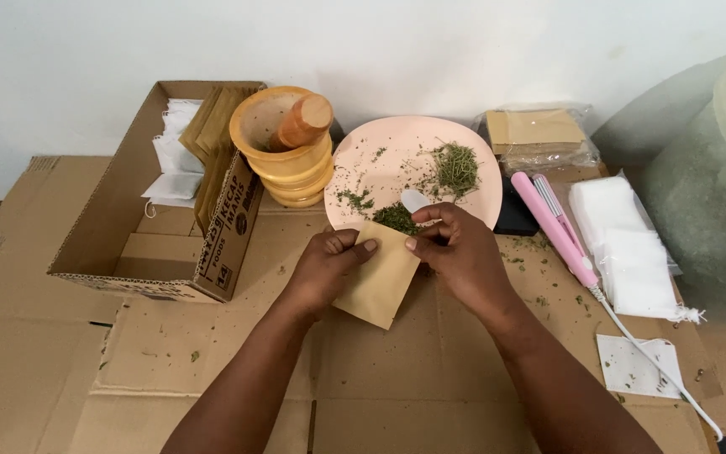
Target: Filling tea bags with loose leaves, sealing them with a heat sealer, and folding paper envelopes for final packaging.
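Observation:
My left hand (326, 267) grips a small tan paper pouch (377, 282) by its left side, holding it open at the top. My right hand (457, 250) pinches the pouch's right top corner and holds a small white spoon (414, 200) over its mouth. Green dried herb (396, 218) sits at the pouch opening. Just behind stands a pink plate (397, 143) with more dried herb (455, 167) scattered on it.
A wooden mortar with pestle (289, 143) stands left of the plate. An open cardboard box (149, 197) holds pouches and white bags. A pink heat sealer (555, 225) with cord, white bags (628, 252), a packet of tan pouches (535, 134) and a large translucent container (716, 185) lie right.

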